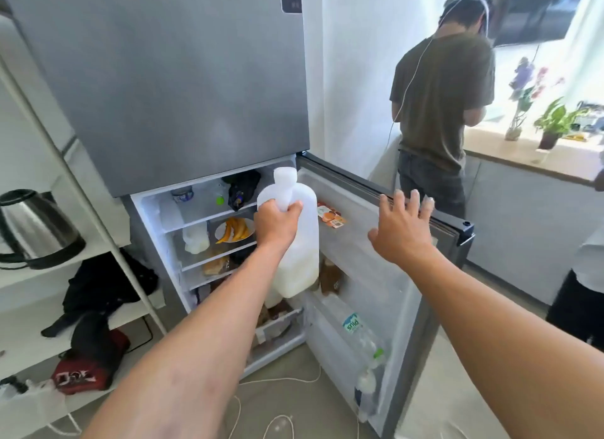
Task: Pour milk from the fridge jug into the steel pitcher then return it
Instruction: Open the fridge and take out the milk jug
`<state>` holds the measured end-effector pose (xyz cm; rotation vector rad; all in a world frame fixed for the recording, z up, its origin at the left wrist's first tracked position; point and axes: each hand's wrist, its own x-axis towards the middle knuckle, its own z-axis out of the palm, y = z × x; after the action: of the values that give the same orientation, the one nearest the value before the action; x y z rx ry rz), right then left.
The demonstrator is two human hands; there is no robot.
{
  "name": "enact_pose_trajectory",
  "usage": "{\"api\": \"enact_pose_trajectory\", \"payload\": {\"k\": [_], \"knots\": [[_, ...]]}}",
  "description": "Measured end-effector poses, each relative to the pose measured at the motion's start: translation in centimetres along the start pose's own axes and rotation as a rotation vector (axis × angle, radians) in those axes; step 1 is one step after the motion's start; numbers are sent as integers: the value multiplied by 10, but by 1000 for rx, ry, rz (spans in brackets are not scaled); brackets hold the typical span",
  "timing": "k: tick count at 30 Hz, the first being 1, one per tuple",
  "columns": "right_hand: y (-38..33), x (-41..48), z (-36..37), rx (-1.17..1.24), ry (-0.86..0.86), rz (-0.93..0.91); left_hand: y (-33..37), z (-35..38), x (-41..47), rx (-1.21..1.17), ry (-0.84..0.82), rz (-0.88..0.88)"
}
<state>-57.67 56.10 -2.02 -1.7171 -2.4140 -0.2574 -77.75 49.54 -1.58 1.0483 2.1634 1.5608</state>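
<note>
Before the open fridge, left hand gripping milk jug, right hand spread at door edge

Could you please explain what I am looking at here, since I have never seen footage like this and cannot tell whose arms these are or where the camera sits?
There is no machine here. The single picture comes from a wide-angle camera worn on a person's head, looking forward and down, so the two bare arms belong to the wearer. The left hand grips a plastic milk jug by its handle, in front of the open fridge; the milk fills only the jug's lower part. The right hand is open, fingers resting on the top edge of the fridge door. Inside are shelves with food, including a plate of bananas. A kettle stands on a shelf at left, and another person stands at the counter behind.
</note>
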Motion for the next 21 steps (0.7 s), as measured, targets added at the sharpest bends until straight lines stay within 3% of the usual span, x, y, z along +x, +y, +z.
{"api": "enact_pose_trajectory", "payload": {"k": [3,6,14,21], "knots": [[18,-11,-1,-45,-162,151,18,-1,-7,22,-13,19],[22,-20,-1,-178,-206,108,26,-4,-17,13,1,17],[-6,-44,-12,-255,-187,59,8,-24,-36,-39,22,-45],[-55,-67,-22,-281,-62,-84,-3,-65,-32,2,119,-27]]}}
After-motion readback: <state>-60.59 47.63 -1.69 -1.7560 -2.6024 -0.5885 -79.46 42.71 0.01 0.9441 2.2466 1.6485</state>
